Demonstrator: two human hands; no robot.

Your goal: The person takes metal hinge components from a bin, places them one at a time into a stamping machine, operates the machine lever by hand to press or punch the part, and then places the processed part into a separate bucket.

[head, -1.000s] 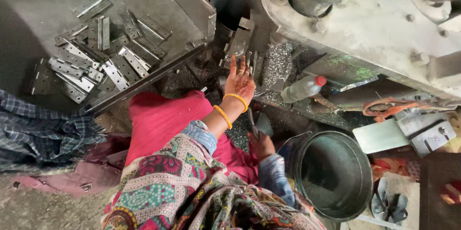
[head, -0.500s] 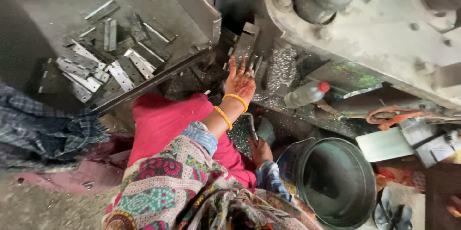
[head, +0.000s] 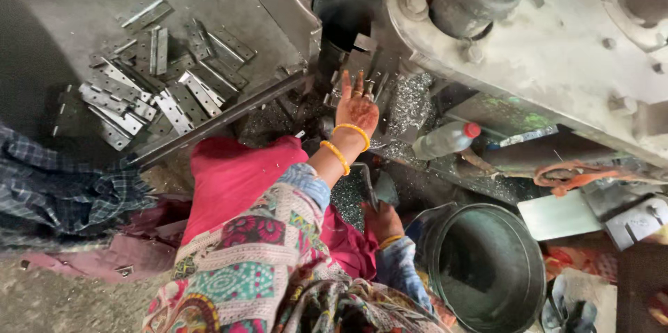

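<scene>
Left hand [head: 356,107] reaches up to the metal piece [head: 362,61] at the machine's [head: 557,48] edge, grip wide, fingers spread, fingertips touching it; little room there. Right hand [head: 381,220] low, grip closed on a dark lever [head: 364,183]. Bucket [head: 487,270] rim just beside it. Hinge plates [head: 153,89] lie well left.
</scene>
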